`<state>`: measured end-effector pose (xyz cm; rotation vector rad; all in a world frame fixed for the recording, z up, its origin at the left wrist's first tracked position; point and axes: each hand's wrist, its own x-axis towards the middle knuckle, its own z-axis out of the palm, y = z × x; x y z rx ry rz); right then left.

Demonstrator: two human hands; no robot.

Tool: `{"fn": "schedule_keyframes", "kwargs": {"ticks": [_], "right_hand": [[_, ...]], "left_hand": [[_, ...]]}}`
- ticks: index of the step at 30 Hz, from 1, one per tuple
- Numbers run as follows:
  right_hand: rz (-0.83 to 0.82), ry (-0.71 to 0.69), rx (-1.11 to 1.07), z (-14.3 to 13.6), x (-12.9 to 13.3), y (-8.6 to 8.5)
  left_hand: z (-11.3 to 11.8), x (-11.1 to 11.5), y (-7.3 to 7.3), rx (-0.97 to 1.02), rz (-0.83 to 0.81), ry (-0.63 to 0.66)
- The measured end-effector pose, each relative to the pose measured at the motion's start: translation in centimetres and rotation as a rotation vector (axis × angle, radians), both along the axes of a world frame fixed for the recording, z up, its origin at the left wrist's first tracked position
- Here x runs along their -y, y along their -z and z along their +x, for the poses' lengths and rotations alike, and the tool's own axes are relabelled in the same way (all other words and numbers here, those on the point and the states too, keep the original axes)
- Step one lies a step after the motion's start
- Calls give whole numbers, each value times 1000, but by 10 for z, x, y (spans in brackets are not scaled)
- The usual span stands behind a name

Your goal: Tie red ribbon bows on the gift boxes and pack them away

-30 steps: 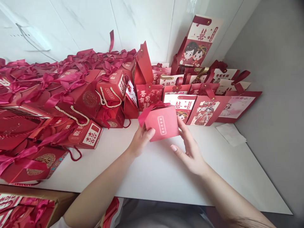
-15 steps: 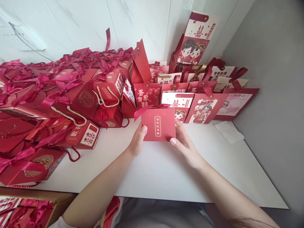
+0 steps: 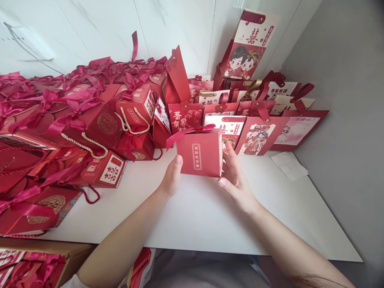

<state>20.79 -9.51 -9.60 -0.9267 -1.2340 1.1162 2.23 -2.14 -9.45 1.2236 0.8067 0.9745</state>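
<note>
A small red gift box (image 3: 199,154) with a gold-lettered panel and a magenta ribbon (image 3: 192,134) tied on top is held above the white table, slightly turned so its white right side shows. My left hand (image 3: 172,175) grips its left edge, thumb on the front and the other fingers hidden behind. Beside the box's right side, my right hand (image 3: 238,182) has its fingers spread and thumb apart. Whether those fingertips still touch the box is hard to tell. Behind it stand several red and white paper gift bags, one a white-topped cartoon bag (image 3: 229,126).
Stacked red gift boxes (image 3: 87,108) with ribbons and cord handles fill the left of the white table (image 3: 192,220). A cardboard carton (image 3: 79,256) of similar boxes sits at lower left. A white tissue (image 3: 289,166) lies at right, by the grey wall (image 3: 345,120).
The box has turned a little, bringing its right side into view. My right thumb has come off the front, and the right fingers have spread.
</note>
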Motion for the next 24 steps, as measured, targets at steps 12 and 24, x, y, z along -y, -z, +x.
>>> {"fn": "schedule_keyframes", "kwargs": {"ticks": [12, 24], "right_hand": [[12, 155, 79, -7, 0, -1], [67, 10, 223, 2, 4, -7]], "left_hand": [[-5, 1, -9, -61, 256, 66], [-2, -5, -17, 256, -246, -22]]}}
